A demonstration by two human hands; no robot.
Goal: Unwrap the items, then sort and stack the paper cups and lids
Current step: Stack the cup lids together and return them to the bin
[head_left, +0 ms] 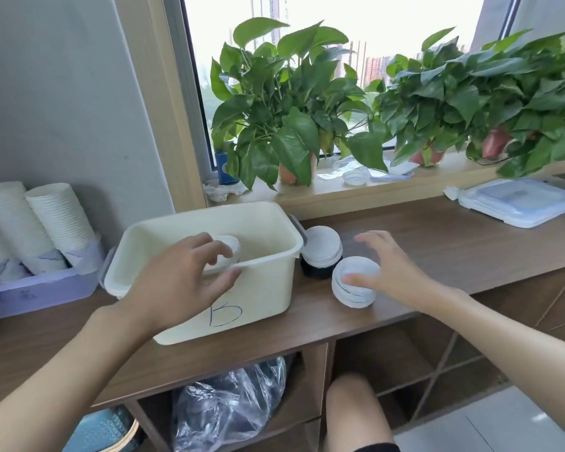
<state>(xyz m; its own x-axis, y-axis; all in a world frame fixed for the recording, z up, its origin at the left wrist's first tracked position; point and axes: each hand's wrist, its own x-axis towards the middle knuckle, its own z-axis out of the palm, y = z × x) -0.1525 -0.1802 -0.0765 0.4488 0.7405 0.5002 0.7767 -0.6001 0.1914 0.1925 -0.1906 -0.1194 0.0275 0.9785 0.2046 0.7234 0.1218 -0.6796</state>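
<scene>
Lid stacks [356, 282] sit right of the bin [258, 298] — cups [36, 223] left.

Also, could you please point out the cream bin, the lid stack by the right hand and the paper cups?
cream bin [265, 295]: head view, front wall beside the letter.
lid stack [351, 297]: head view, its layered side.
paper cups [59, 216]: head view, side of one stack.

Open desktop [454, 249] right of lid stacks [354, 285]; bin [261, 288] close left.

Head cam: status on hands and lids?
Left hand grips white lids over bin. Right hand open, thumb on lid stack on counter. Second stack beside bin; nothing blocking.
</scene>
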